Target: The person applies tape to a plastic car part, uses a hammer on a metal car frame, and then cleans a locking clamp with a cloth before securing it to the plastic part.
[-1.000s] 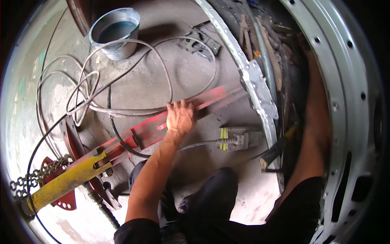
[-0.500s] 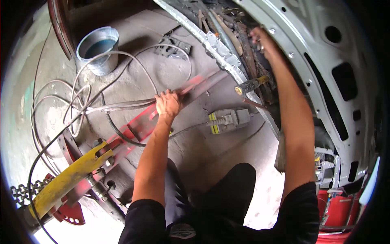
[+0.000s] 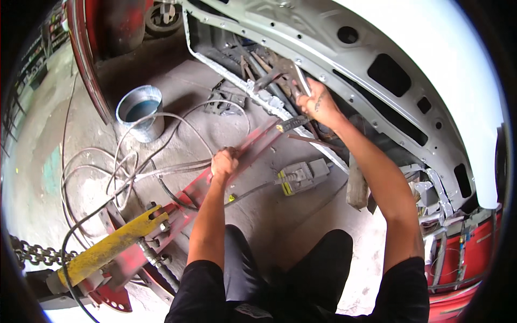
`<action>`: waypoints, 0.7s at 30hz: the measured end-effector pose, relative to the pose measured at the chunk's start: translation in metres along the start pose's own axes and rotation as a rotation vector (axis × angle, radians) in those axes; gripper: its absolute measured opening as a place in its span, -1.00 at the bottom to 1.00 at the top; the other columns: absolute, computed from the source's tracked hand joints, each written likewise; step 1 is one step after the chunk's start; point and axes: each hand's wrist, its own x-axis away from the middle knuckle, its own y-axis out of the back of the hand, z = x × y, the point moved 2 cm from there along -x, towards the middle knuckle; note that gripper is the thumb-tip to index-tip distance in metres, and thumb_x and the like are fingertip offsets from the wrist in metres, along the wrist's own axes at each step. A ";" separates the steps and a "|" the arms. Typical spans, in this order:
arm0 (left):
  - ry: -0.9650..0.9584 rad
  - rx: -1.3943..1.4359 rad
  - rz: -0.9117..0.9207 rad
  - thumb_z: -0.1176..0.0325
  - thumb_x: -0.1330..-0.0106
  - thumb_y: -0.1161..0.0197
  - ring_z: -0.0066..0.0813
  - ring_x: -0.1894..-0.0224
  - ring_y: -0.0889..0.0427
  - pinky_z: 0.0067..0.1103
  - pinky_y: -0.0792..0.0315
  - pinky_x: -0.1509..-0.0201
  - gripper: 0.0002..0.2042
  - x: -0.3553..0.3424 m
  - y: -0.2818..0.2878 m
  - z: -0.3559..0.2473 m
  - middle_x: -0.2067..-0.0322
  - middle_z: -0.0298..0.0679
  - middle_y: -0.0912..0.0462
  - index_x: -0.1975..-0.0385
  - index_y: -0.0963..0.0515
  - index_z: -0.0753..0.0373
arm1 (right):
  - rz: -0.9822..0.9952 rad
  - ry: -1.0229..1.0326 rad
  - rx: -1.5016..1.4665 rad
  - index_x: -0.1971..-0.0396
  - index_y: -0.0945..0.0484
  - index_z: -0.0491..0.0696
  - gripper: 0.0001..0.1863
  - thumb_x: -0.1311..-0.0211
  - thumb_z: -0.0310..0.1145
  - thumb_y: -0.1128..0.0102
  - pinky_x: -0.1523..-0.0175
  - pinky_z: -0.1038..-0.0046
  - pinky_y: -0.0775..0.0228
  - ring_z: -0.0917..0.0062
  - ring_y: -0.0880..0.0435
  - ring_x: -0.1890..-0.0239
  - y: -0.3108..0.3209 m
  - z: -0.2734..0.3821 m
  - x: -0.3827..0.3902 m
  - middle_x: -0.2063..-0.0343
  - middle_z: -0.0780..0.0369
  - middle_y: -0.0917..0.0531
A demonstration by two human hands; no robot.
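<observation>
**Both hands on the pulling rig at the car's open body shell**

Left hand (image 3: 224,162) is curled into a fist around the long red steel beam (image 3: 237,161), gripping it from above, about midway along; the beam runs diagonally from lower left up toward the car body; its lower end meets a yellow painted steel arm (image 3: 110,246) with a red bracket under it; a heavy steel chain (image 3: 29,252) lies just beside the yellow arm's far end, at the left rim.

Right hand (image 3: 316,103) is raised to the sill of the pale grey sheet-metal car body (image 3: 344,64); fingers closed around a bright flat metal bar (image 3: 300,81) that sticks up out of the fist; cannot tell what the bar's lower end sits in; rusty clamps and brackets crowd the sill just beside the hand.

On the stained concrete floor (image 3: 215,124): a grey galvanised metal bucket (image 3: 142,112) with dark liquid, well apart from both hands; a loose tangle of grey hoses and cables (image 3: 118,172) looping between bucket and beam; a small grey hydraulic block with yellow label (image 3: 301,175) just right of the beam, a hose running from it under the left forearm.

Person's dark-trousered knees at the lower edge.
</observation>
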 end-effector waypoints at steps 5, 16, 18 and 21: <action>0.197 1.127 -0.189 -0.16 -0.53 -0.04 -0.38 0.23 -0.69 -0.44 -0.53 0.12 -0.38 -0.017 0.056 -0.029 0.23 -0.16 -0.73 -0.08 -0.61 0.40 | -0.022 0.066 0.302 -0.12 -0.50 -0.22 -0.53 -0.16 -0.51 -0.20 0.36 0.48 -0.35 0.62 -0.47 0.51 0.014 -0.037 0.003 0.48 0.30 -0.54; 0.213 0.878 0.353 0.08 -0.46 -0.23 -0.53 0.71 -0.46 -0.55 -0.30 0.71 -0.59 -0.044 0.201 -0.199 0.64 -0.30 -0.49 0.11 -0.59 0.42 | 0.017 0.027 0.541 -0.37 -0.36 -0.22 -0.32 -0.25 -0.32 -0.23 -0.44 0.19 -0.24 -0.04 -0.46 -0.35 0.006 -0.004 0.021 -0.19 -0.28 -0.53; 0.241 0.913 0.250 0.12 -0.44 -0.23 -0.56 0.70 -0.40 -0.54 -0.25 0.70 -0.63 -0.039 0.207 -0.197 0.65 -0.33 -0.45 0.19 -0.59 0.40 | 0.103 -0.157 0.437 -0.45 -0.24 -0.22 -0.26 -0.41 -0.12 -0.16 -0.52 0.22 -0.11 0.00 -0.32 -0.46 0.004 0.023 0.026 -0.35 -0.23 -0.38; 0.225 1.059 0.126 0.20 -0.44 -0.21 -0.51 0.79 -0.33 -0.45 -0.18 0.74 -0.66 -0.044 0.212 -0.224 0.73 -0.30 -0.41 0.45 -0.56 0.39 | -0.080 -0.182 0.571 -0.35 -0.38 -0.18 -0.32 -0.48 0.05 -0.09 -0.46 0.07 -0.20 -0.12 -0.41 -0.35 0.037 -0.059 0.016 -0.31 -0.20 -0.44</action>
